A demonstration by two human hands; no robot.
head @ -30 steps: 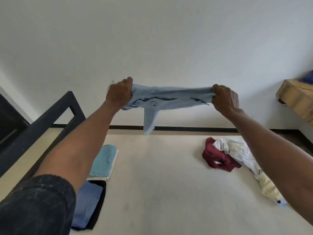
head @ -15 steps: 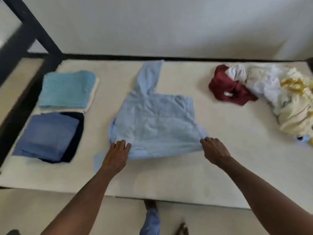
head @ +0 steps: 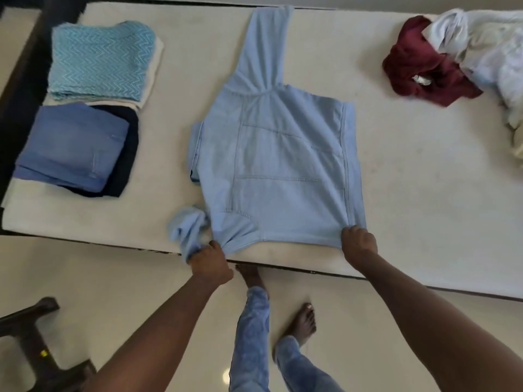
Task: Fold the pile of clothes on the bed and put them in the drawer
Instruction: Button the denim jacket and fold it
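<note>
Floor nearest us, pale and glossy, with our bare feet and light jeans legs on it, one foot right at the bed's near edge. A dark wooden piece of furniture shows at the near left corner.

At the bed's near edge we hold the light blue garment with both hands. Left hand: grip closed, fingers curled round the garment's near left corner, with a bunched end of the cloth just to the left of it. Right hand: grip closed, fingers pinching the near right corner. The garment lies flat on the bed, mid-width, seams and a pocket outline showing, one narrow part running toward the far edge.

Left side of the bed: a folded blue denim piece on a dark folded item. Just beyond it, a folded teal zigzag-knit cloth on a cream one.

Far right: unfolded pile, a maroon garment touching a heap of white and pale yellow clothes, well apart from the blue garment.
</note>
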